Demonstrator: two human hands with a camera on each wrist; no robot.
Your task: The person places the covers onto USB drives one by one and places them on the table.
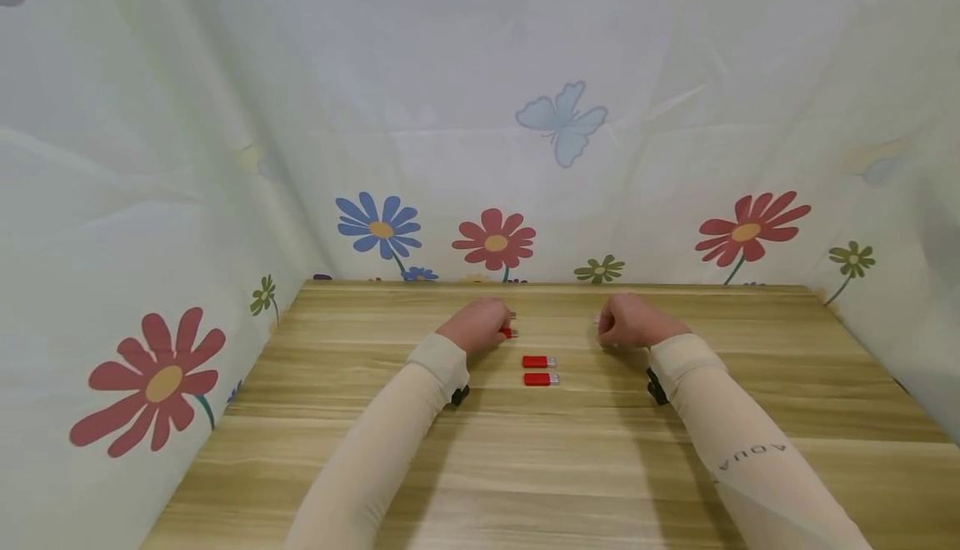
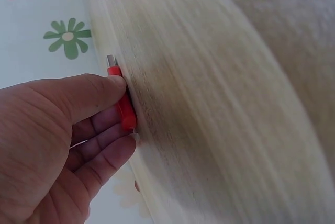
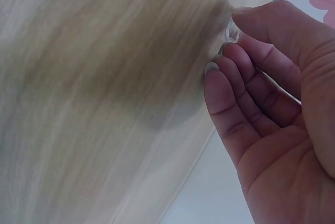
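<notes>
My left hand [image 1: 477, 325] pinches a red USB stick [image 2: 126, 110] between thumb and fingers, close over the table, its metal plug pointing right in the head view. A second metal plug [image 1: 513, 315] peeks out just beyond that hand, the rest of it hidden. My right hand [image 1: 633, 322] holds a small clear, shiny piece [image 3: 233, 31] between thumb and fingertips; cannot tell what kind of thing it is. Nearer to me, between the hands, two red USB sticks [image 1: 536, 362] lie one before the other, plugs to the right.
The wooden table [image 1: 540, 467] ends at the back against a white curtain [image 1: 420, 117] printed with flowers and butterflies, which also hangs along both sides. Pale sleeves and dark wrist cameras [image 1: 657, 387] reach over the tabletop.
</notes>
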